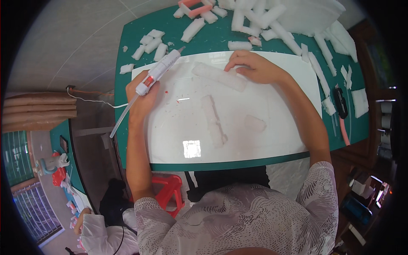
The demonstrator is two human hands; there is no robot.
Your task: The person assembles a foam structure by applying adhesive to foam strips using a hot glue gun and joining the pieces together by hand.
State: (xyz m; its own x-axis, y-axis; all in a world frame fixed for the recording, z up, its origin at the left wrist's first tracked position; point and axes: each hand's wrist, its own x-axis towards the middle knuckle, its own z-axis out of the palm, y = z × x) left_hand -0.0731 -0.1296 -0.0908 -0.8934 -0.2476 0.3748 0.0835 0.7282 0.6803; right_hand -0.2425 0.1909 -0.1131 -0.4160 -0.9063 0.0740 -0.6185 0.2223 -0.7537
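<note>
A white glue gun with an orange-red patch [158, 72] was held in the left hand [142, 91], the fingers closed around its body above the left edge of a glossy white board [178, 144]. Its nozzle was pointed up and to the right, and a long translucent glue stick [124, 117] was seen protruding from its rear. The right hand [258, 69] was poised at the far side of the board, its fingers loosely curled, with thumb and forefinger parted at the upper edge of a long white foam bar [219, 76]; whether the bar was being touched could not be told.

Nearer the body, a narrow, uneven white foam strip [213, 121] and a short white foam chunk [255, 123] were laid apart on the board, with small red specks [166, 92] scattered toward the left hand.

The board was supported by a green surface [136, 32], its far side strewn with white foam offcuts [193, 29] and a pink rectangular foam frame [199, 11]. To the right, a black-handled tool [340, 102] was placed among more foam. A red plastic stool [172, 193] was partly hidden below, and a person in white [102, 229] was glimpsed at lower left.
</note>
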